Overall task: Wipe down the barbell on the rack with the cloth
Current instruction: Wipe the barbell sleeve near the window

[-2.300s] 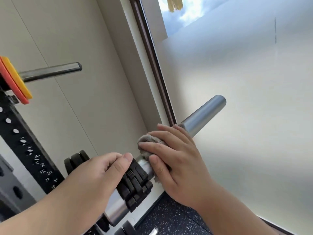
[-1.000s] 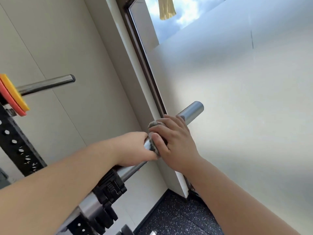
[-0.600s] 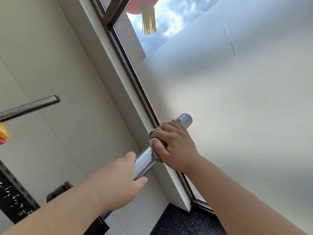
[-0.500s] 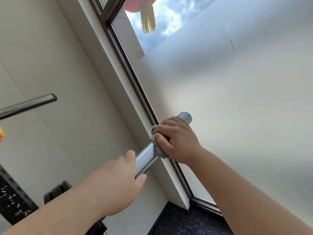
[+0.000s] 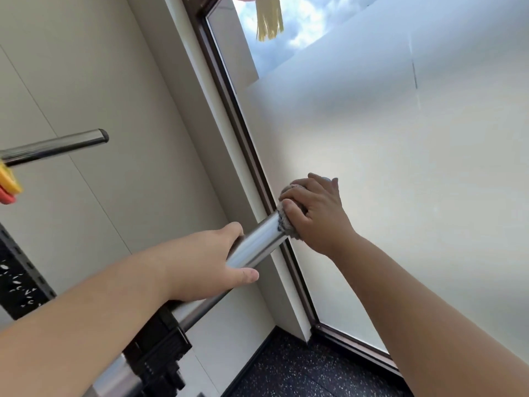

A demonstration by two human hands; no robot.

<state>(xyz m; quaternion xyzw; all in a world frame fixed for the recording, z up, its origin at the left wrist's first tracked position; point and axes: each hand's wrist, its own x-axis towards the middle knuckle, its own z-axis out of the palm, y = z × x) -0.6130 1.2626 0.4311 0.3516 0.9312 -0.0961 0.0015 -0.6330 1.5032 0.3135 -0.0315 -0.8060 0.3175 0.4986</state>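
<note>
We see the barbell (image 5: 257,245) as shiny silver, the cloth (image 5: 286,223) grey, the collar (image 5: 160,348) black. We note a black rack (image 5: 17,270) with white markings, yellow and red plates (image 5: 8,181), a yellow tassel (image 5: 269,21), a brown window frame (image 5: 243,133), a cream wall (image 5: 114,81) and a black floor (image 5: 300,373) flecked white

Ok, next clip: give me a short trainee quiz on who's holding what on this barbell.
1. Which hand grips the cloth round the barbell sleeve? A: left. B: right. C: both.
2. True or false: the left hand grips the sleeve bare, with no cloth under it.
3. Short answer: what colour is the cloth?

Key: 1 B, the right hand; 2 true; 3 grey.
</note>
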